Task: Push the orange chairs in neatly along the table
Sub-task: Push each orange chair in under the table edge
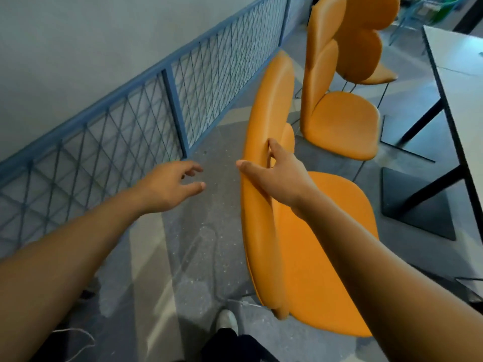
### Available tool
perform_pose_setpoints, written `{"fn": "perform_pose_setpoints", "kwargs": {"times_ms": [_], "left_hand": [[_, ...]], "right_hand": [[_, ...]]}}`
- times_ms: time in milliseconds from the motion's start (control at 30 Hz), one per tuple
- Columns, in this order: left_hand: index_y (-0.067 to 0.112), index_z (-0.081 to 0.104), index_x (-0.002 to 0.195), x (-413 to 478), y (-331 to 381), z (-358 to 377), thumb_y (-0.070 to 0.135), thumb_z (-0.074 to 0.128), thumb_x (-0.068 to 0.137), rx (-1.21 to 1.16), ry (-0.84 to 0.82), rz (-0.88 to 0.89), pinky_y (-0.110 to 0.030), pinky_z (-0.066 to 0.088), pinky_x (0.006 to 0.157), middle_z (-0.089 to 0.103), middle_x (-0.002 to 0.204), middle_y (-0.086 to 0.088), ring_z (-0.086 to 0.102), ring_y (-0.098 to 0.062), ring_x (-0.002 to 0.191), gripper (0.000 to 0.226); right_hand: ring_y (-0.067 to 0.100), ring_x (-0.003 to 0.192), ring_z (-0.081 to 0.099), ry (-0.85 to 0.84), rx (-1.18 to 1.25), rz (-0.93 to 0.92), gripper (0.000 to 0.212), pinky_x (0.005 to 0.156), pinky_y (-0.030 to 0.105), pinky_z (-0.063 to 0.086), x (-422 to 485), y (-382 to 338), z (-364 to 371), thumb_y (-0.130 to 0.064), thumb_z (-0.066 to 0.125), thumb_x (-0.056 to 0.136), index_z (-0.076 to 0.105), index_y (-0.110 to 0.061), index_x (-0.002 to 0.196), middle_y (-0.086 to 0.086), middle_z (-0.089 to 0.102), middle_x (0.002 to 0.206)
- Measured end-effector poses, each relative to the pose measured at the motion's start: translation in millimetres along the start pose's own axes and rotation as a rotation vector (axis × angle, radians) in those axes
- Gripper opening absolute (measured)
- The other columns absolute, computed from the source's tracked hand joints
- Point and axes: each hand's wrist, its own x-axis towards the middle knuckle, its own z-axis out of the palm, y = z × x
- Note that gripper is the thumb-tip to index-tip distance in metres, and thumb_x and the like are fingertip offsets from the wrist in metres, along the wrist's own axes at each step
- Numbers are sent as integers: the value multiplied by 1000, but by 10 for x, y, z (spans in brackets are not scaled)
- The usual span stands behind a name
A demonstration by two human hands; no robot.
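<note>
Three orange chairs stand in a row left of a white table (460,82). The nearest orange chair (313,246) is right in front of me, its seat facing the table. My right hand (279,173) rests on the top edge of its backrest, thumb on the outer face and fingers over the seat side. My left hand (170,184) hovers in the air left of the backrest, fingers apart, holding nothing. The second orange chair (337,121) stands beyond, and the third orange chair (363,48) is farther back.
A blue wire-mesh railing (167,105) runs along the left against a grey wall. The table's black legs and flat base plate (415,205) stand on the grey floor at right. My shoe (227,322) shows at the bottom edge.
</note>
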Motion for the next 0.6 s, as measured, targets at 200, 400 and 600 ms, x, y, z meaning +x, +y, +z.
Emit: {"fn": "perform_pose_setpoints", "kwargs": {"times_ms": [200, 400, 600], "left_hand": [[33, 31, 149, 628, 257, -441, 60, 54, 86, 3, 21, 223, -33, 31, 106, 38, 151, 6, 38, -14, 136, 72], [51, 7, 148, 1279, 486, -791, 88, 53, 60, 295, -141, 535, -49, 22, 117, 9, 161, 14, 14, -13, 147, 106], [49, 15, 148, 1782, 679, -825, 94, 39, 57, 518, -215, 879, -54, 18, 118, 8, 161, 15, 4, -15, 149, 104]], "right_hand": [[23, 136, 46, -13, -58, 26, 106, 107, 39, 45, 80, -17, -5, -65, 66, 83, 4, -28, 161, 0, 33, 160], [15, 143, 36, -44, -33, 44, 108, 111, 35, 40, 47, 13, -43, -66, 67, 81, 3, -32, 161, -6, 30, 161], [10, 140, 39, 10, 24, 109, 105, 112, 39, 41, 102, -20, 23, -68, 68, 79, 8, -37, 160, -10, 35, 159]]}}
